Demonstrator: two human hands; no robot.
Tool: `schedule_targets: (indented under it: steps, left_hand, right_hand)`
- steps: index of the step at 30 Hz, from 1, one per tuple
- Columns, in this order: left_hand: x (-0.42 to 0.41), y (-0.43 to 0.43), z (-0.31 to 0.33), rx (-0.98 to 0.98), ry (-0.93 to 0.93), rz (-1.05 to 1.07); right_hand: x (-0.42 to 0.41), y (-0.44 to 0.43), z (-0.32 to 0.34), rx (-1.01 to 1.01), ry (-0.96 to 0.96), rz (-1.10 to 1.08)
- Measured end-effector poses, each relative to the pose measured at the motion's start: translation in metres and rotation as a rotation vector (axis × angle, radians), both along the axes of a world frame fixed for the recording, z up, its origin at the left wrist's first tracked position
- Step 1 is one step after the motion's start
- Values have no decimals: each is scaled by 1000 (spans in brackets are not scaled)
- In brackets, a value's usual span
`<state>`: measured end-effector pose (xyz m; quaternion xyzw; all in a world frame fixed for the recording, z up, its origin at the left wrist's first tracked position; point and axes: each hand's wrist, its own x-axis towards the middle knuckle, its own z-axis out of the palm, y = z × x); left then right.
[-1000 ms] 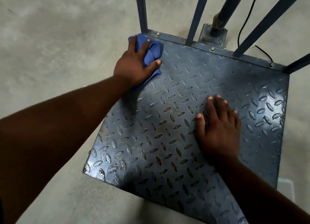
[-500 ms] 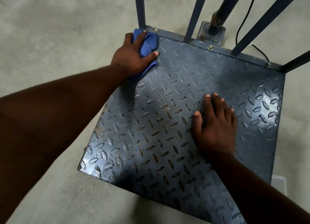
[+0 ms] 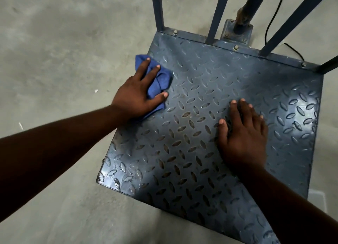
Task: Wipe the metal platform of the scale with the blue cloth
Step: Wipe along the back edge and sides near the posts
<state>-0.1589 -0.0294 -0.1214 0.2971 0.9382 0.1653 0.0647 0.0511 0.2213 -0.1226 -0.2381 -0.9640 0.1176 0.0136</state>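
The scale's metal platform is a blue-grey diamond-tread plate lying on the floor. My left hand presses a folded blue cloth flat on the platform's left edge, about midway down that side; part of the cloth overhangs the edge. My right hand lies flat, palm down with fingers spread, on the middle right of the plate and holds nothing.
Blue metal rails and a round post on a bolted base rise from the platform's far edge. A black cable runs behind them. Grey concrete floor surrounds the scale.
My left hand has slid the cloth from the far left corner back toward me along the platform's left edge. My right hand has stayed in place.
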Motion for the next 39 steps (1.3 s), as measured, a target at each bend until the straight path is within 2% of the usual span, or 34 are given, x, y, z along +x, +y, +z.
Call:
schedule_targets:
  steps: [8,17,25,29,32,36,39]
  left_hand:
    - [-70,70,19,-115,-86,133]
    - [-63,64,14,-124,-71,144]
    - [33,-16,-1,-55,31,47]
    - [125,-82,1,-95,37,-20]
    - [156,-109,1,-159,-8,-37]
    - [100,-75,-3,-75,11,-80]
    - [21,-19,-11,-33,31,1]
  right_hand:
    - [0,-1,0,14,11,10]
    - [1,-1,0,10,27,13]
    - [1,-1,0,9,43,3]
    - [1,1,0,2,46,9]
    - [0,0,-1,13,64,0]
    - [0,0,-1,12,64,4]
    - [0,-3,1,9,66,-1]
